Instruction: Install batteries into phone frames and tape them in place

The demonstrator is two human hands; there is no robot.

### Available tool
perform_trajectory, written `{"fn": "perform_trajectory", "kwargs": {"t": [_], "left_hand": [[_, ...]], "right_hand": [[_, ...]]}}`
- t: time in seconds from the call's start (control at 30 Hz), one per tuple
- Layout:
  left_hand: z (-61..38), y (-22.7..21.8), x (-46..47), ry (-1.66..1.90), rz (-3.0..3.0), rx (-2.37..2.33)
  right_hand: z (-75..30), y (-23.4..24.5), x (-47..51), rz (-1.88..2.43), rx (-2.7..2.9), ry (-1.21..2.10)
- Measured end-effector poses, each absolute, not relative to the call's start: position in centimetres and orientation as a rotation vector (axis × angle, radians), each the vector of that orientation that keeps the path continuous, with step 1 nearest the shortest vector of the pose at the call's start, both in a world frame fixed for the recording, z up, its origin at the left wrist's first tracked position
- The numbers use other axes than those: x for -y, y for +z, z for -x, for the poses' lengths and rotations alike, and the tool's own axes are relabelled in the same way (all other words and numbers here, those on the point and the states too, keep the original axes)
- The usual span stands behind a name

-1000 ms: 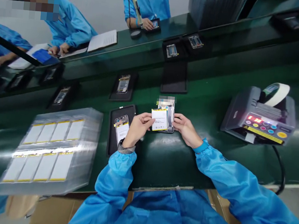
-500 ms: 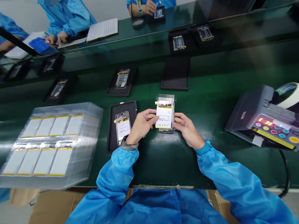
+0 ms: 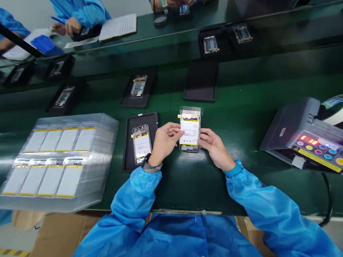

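A phone body (image 3: 189, 149) with its inside facing up lies on the green bench in front of me. Over its middle is a white battery (image 3: 189, 132) with a yellow strip along its top edge. My left hand (image 3: 168, 139) is at the left side, its thumb on the battery's edge and its fingers curled closed. On the right, my right hand (image 3: 214, 146) pinches the phone body's side edge. Just left of my left hand, a second phone body with a white battery (image 3: 142, 146) rests in a black tray (image 3: 127, 156).
Stacked clear plastic trays (image 3: 95, 170) of white batteries stand at the left. A grey tape dispenser (image 3: 285, 130) with a red display is at the right. Farther back are a bare black tray (image 3: 201, 81) and several trays with phone bodies. Co-workers in blue sit across the bench.
The battery has shifted slightly up and right, and now sits straighter within the phone body. My hands have barely moved. Across the bench, a co-worker's second hand has come into view.
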State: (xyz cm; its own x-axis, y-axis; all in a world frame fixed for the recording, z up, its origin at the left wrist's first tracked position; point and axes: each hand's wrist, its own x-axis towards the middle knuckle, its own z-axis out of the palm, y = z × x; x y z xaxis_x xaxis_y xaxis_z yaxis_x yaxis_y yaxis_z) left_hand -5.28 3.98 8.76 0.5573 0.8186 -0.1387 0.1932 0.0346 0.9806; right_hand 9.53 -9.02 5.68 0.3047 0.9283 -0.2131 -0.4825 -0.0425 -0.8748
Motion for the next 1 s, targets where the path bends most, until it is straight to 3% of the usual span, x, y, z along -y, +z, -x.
{"fn": "perform_trajectory", "kwargs": {"t": [0.33, 0.53, 0.77, 1.0], "left_hand": [[5.5, 7.7, -3.5, 0.785, -1.898, -0.905], [5.6, 7.7, -3.7, 0.835, -1.735, -0.915], [7.0, 8.3, -4.3, 0.424, -1.887, -0.942], [6.9, 8.0, -4.3, 0.387, -1.857, -0.941]], "right_hand": [[-9.5, 5.7, 9.1, 1.07, 0.528, 1.25], [-9.3, 5.6, 9.2, 1.054, 0.53, 1.286], [-9.4, 5.9, 9.2, 1.069, 0.519, 1.252], [-9.1, 5.9, 9.3, 1.077, 0.535, 1.237]]}}
